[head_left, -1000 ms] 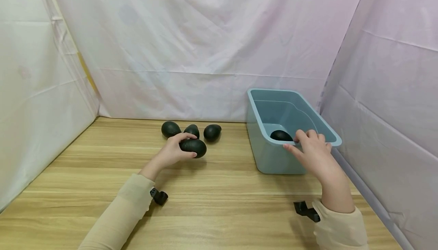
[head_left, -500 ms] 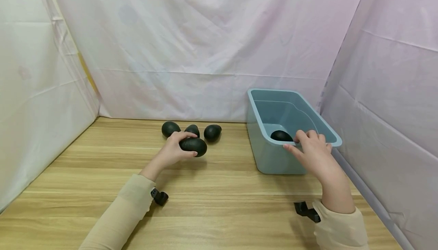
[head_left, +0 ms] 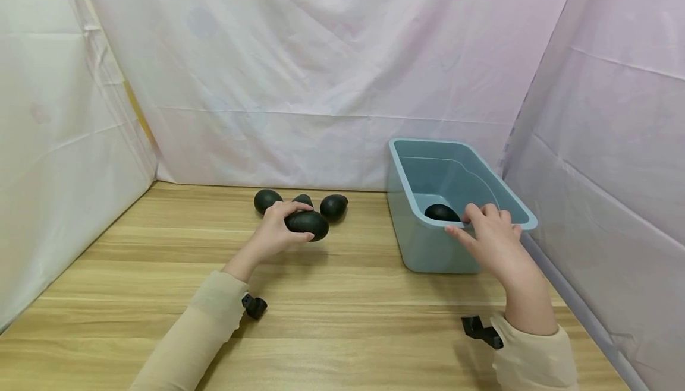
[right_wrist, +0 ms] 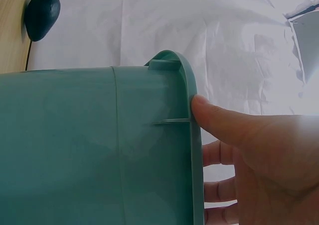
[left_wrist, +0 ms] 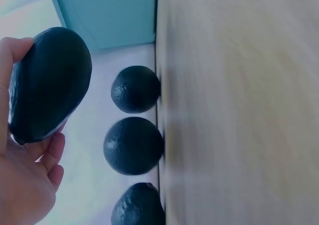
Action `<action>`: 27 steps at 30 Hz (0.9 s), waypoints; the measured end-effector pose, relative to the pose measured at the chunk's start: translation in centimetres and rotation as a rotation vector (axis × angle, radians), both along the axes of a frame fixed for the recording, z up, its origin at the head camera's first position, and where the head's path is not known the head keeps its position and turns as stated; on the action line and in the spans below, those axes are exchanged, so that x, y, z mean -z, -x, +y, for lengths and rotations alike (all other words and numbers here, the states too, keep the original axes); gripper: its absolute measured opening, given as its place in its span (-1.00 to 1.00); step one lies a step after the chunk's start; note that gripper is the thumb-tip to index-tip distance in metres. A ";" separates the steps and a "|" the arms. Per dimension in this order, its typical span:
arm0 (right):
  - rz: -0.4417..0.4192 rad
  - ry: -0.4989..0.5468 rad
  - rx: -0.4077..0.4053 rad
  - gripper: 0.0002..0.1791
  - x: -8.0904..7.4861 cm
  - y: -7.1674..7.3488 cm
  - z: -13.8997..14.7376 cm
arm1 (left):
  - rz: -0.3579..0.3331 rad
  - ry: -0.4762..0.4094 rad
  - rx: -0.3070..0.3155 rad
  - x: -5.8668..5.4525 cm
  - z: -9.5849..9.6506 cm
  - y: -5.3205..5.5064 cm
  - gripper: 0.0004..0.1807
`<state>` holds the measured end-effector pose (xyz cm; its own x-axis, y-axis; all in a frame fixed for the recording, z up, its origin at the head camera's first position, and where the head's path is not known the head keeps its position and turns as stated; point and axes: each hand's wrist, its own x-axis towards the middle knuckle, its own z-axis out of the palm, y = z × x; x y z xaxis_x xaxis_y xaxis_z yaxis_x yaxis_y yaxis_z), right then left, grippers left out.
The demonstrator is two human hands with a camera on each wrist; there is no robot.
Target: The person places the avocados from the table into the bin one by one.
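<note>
Slightly higher and a little nearer the bin [head_left: 436, 251] than a second ago, the held avocado [head_left: 309, 226] has moved together with the left hand [head_left: 274, 233], while the right hand [head_left: 495, 239] has kept its place on the rim. The left grip is closed around the held avocado: the thumb lies along its near side and the fingers over its far side. It sits out at the front of the grip, its left end between thumb and fingers, its rounded right end reaching past the fingertips toward the bin. The left wrist view shows it clear of the table [head_left: 332, 331], tilted in the grip. Just behind it on the table stand three more: the left avocado [head_left: 267, 201], the middle avocado [head_left: 302, 199], partly hidden by the fingers, and the right avocado [head_left: 334, 207], nearest the bin. The right hand is clamped on the near rim, thumb outside and fingers bent over it. Inside the bin, close to that hand, lies another, the inner avocado [head_left: 441, 212], its lower part hidden by the rim. Behind everything hangs a pale sheet [head_left: 321, 70]
</note>
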<state>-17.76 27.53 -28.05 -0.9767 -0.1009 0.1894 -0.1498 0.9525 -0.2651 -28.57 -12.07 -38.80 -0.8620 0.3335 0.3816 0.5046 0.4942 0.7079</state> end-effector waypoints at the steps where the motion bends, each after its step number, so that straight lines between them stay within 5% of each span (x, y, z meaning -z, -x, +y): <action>1: -0.001 0.000 0.000 -0.50 0.0 0.0 0.0 | 0.007 -0.004 0.004 -0.1 0.1 0.0 -0.43; 27: 0.004 0.002 -0.001 -0.50 0.1 -0.1 -0.1 | 0.031 -0.035 0.023 -1.6 2.5 -0.3 -0.42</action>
<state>-17.67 27.47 -28.15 -0.9758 -0.1017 0.1935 -0.1520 0.9518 -0.2665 -28.28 -9.61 -37.19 -0.8416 0.3395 0.4201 0.5380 0.4574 0.7081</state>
